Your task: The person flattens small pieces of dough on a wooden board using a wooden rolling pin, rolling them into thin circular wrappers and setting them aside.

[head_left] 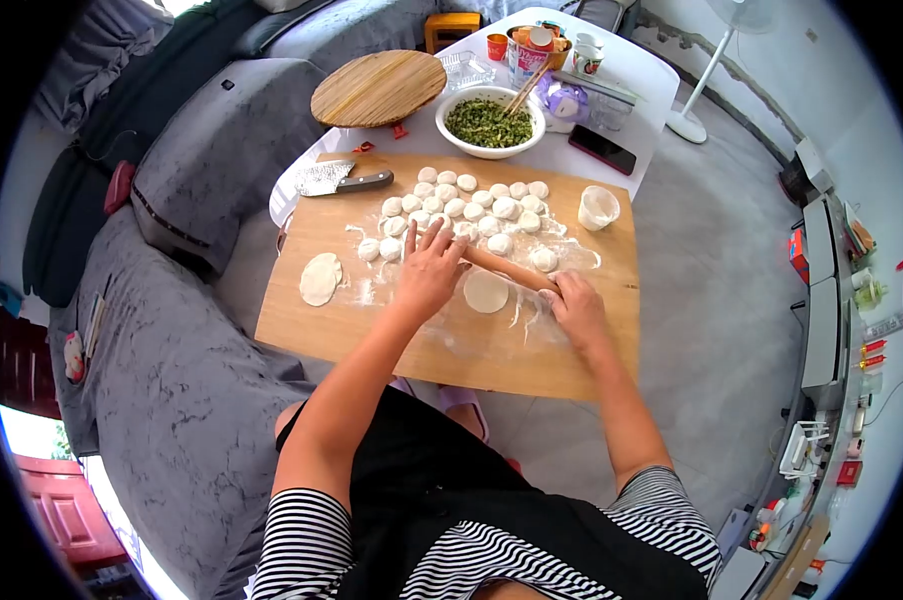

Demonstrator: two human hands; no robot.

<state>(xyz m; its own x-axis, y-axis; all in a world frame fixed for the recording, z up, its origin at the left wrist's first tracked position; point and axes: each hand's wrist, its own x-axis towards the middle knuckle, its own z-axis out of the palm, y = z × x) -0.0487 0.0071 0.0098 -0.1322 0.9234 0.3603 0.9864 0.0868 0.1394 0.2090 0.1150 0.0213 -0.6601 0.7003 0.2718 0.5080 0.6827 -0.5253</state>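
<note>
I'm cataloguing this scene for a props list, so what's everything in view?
Rolling pin: one, brown, across board
Flat dough circle: one, cream, beside pin
Dough pieces: many, off-white, mid-board
Flat dough: cream, board's left; layers uncountable
Board: one, light wood, on table
Cleaver: one, silver, board's far left
Cup: one, whitish, board's right
Bowl: one, white, green filling, beyond board
Chopsticks: two, brown, in bowl
Woven disc: one, tan, left of bowl
Phone: one, dark, right of bowl
Table: one, white, under board
Stool: one, orange, behind table
Sofa: grey, left
Small clutter: uncounted, mixed, table and right-hand shelves
Hands: two, bare, left and right at pin
</note>
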